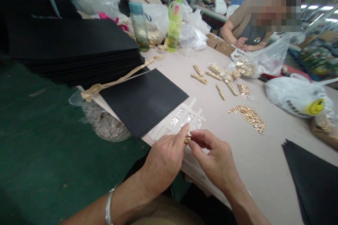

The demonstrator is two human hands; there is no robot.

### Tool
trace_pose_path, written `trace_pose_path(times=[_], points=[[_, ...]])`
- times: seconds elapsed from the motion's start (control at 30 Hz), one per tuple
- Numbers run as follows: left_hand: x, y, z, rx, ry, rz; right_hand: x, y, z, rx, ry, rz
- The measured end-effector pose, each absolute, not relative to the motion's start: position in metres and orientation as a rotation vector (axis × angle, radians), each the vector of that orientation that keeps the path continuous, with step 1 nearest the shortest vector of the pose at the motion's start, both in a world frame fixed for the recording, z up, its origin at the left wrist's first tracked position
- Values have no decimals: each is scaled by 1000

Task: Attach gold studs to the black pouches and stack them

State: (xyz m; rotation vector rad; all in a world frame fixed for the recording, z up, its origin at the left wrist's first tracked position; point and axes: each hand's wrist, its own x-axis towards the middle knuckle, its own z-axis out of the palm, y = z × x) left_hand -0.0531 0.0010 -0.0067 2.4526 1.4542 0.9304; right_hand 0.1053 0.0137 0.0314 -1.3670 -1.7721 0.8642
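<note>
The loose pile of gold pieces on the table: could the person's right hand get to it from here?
Probably yes: the right hand looks near the loose pile, and only tabletop shows between them. Its fingertips, though, seem busy with small gold pieces.

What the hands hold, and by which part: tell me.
Small gold-coloured pieces, held between the left hand and the right hand; exactly which part is gripped cannot be told.

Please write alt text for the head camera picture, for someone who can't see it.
A person's left hand and right hand hold small gold pieces at the edge of a pale table. Nearby lie a black sheet and a gold pile; another person is opposite.
</note>
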Motion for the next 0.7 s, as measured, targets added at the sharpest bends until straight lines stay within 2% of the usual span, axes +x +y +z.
trace_pose_path(times=[0.3, 0.7], points=[[-48, 2, -14, 2570, 1416, 973, 106, 12, 27, -1401, -1577, 1045], [-45, 5, -14, 2565, 1421, 941, 94, 16, 25, -1475, -1595, 926]])
